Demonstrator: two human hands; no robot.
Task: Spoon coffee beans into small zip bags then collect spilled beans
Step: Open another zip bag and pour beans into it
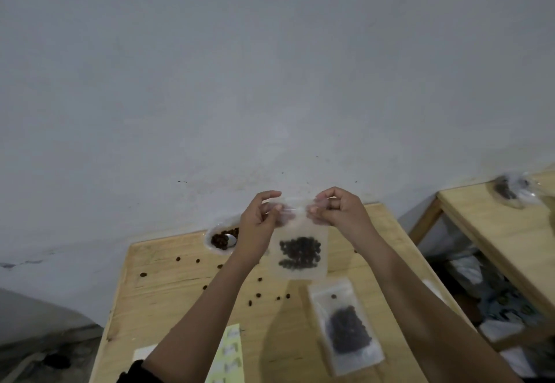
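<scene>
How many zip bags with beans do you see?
2: one zip bag pinched between left hand and right hand; second bag lying on the table. Blurred bundle on side table may be more.

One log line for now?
left hand: pinches zip bag top | right hand: likewise | zip bag: beans inside, raised over table | second bag: flat on table | spilled beans: uncollected

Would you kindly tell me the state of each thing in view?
Held zip bag: aloft, partly filled.
Left hand: pinches its top.
Right hand: pinches its top.
Second zip bag: lying flat on table, partly filled.
Bowl: holds coffee beans and a spoon.
Spilled beans: scattered on table.
</scene>
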